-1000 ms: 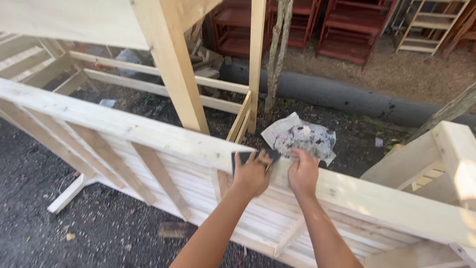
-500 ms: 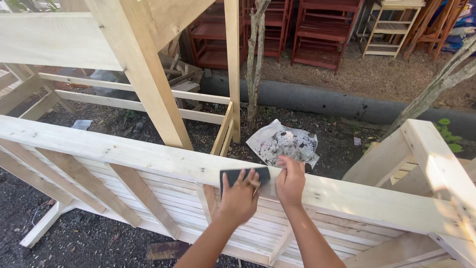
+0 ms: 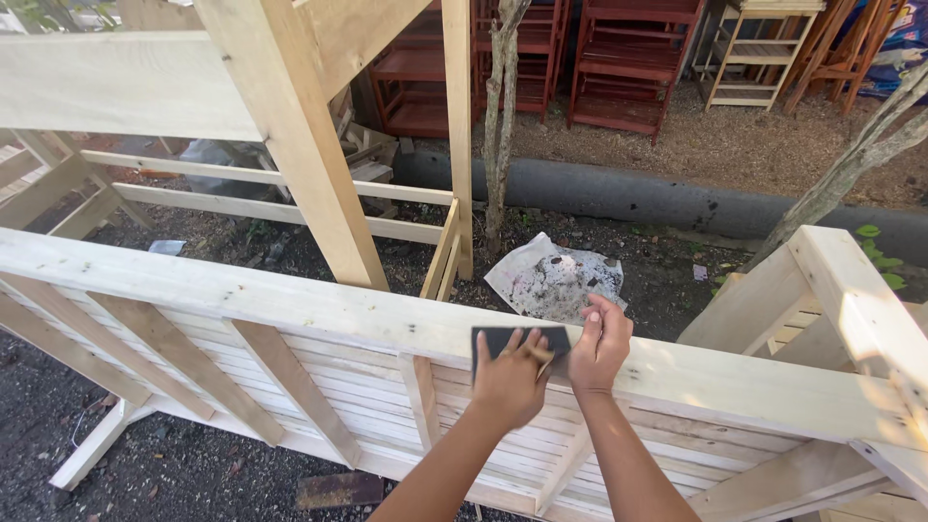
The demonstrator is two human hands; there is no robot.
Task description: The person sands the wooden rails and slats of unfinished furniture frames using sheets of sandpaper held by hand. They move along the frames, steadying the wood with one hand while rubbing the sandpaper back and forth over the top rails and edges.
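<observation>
Dark sheet of sandpaper (image 3: 517,340) lying flat on the top face of a pale wooden rail (image 3: 290,302), long axis following the rail's own line, left to right across the view and dipping slightly toward the right. Left hand (image 3: 509,382) pressed palm-down over the sheet's lower middle, fingers spread and flat rather than curled, holding it against the wood. Right hand (image 3: 599,343) just beside, at the sheet's right end, fingers bent and closed over that edge and the rail's far lip; whether pinching the paper itself or only the wood, cannot tell. Both hands nearly touching. Rail forming the upper member of a slatted timber frame (image 3: 319,406) tipped on its side, with angled braces beneath. Beyond the rail, on dark soil, a crumpled stained sheet of paper (image 3: 553,278), near a thin tree trunk (image 3: 499,116). Upright pale post (image 3: 290,135) rising behind the rail at left. Red-brown wooden racks (image 3: 619,58) well apart at the back.
</observation>
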